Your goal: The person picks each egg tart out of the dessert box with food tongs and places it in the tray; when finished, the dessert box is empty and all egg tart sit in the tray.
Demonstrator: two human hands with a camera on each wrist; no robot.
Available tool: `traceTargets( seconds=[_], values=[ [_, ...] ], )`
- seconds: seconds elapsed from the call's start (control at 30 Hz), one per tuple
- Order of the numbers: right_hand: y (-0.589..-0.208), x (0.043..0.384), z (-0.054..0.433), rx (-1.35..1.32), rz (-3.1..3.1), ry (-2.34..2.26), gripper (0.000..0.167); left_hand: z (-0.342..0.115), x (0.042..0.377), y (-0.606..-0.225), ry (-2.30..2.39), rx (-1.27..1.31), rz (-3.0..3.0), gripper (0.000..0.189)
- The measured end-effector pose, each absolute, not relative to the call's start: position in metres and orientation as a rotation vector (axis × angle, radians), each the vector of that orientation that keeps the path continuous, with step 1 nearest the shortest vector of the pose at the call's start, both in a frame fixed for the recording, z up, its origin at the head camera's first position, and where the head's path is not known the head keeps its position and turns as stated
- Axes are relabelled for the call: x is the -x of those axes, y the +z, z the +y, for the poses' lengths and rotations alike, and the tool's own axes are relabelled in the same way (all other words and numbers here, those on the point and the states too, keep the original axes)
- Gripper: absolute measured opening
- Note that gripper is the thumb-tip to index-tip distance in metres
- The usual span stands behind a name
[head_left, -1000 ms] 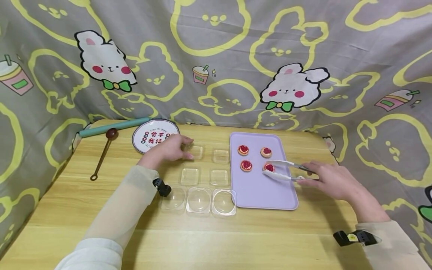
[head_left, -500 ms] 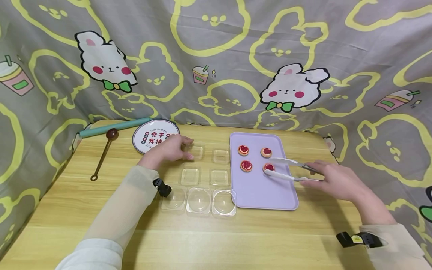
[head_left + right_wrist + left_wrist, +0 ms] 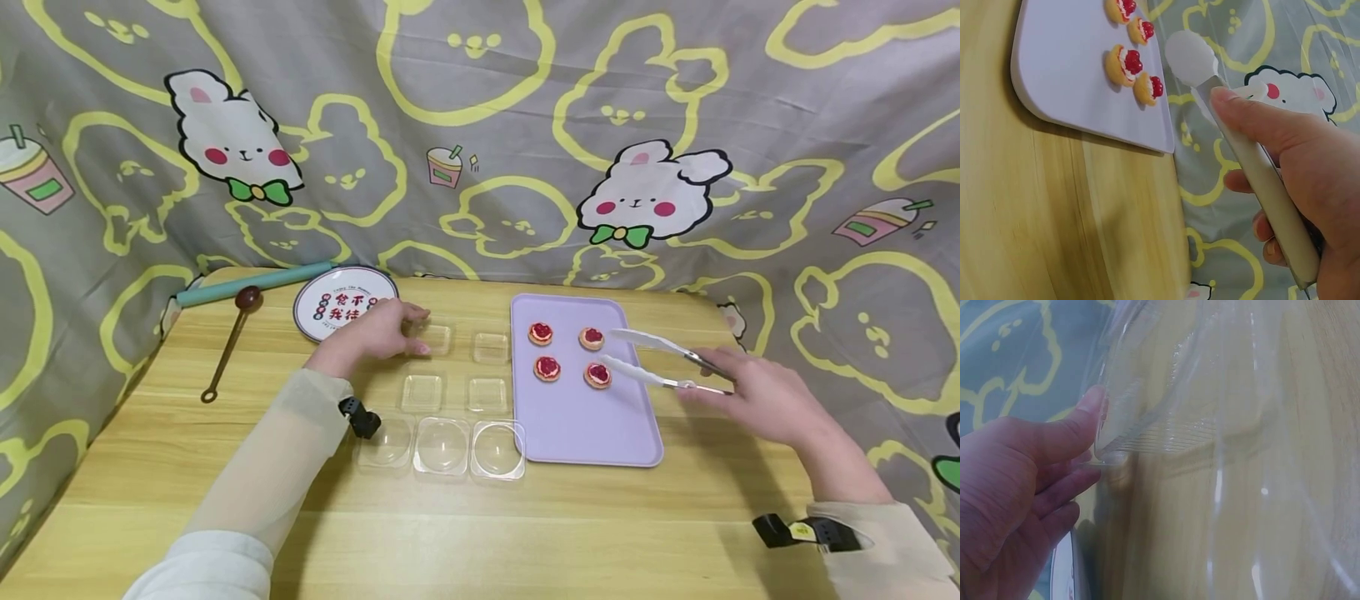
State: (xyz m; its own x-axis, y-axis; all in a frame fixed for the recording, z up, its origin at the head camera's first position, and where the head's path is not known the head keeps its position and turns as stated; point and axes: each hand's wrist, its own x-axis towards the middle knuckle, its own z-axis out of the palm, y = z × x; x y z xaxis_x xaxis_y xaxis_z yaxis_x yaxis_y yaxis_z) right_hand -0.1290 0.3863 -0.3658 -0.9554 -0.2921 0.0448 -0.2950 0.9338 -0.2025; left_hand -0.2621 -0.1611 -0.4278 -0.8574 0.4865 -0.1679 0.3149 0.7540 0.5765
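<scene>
My right hand (image 3: 765, 400) holds a pair of tongs (image 3: 645, 374) with white tips, their jaws spread apart above the right edge of the lilac tray (image 3: 570, 433). Four-sided and flat, the tray bears several small tarts topped with red fruit, among them a front-right tart (image 3: 597, 375) and a back-right tart (image 3: 592, 338). Nothing sits between the tongs' tips. My left hand (image 3: 375, 327) is at the rear-left clear plastic box (image 3: 437, 338); in the left wrist view, thumb and fingers pinch the corner of the box (image 3: 1166, 434).
Several more clear boxes (image 3: 488, 394) and round-domed clear lids (image 3: 442, 446) stand left of the tray. A patterned plate (image 3: 345, 292), a teal rolling pin (image 3: 255, 283) and a brown ladle (image 3: 232, 346) lie at the back left. Patterned cloth borders the wooden table.
The right hand has drawn the tongs back to the right, away from the front-right tart, and their tips show wider apart from it. The left hand stays in place.
</scene>
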Motion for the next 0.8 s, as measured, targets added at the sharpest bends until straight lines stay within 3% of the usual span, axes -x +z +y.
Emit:
traceTargets(
  seconds=[0.43, 0.63, 0.8],
  values=[
    [-0.383, 0.137, 0.414, -0.248, -3.052, 0.439, 0.076, -0.163, 0.264, -0.429, 0.786, -0.643, 2.651, 0.074],
    [-0.409, 0.143, 0.433, -0.16, -3.096, 0.49, 0.063, -0.163, 0.264, -0.429, 0.792, -0.64, 2.649, 0.074],
    [-0.429, 0.146, 0.442, -0.111, -3.11, 0.517, 0.063, -0.163, 0.263, -0.429, 0.794, -0.644, 2.651, 0.074]
  ],
)
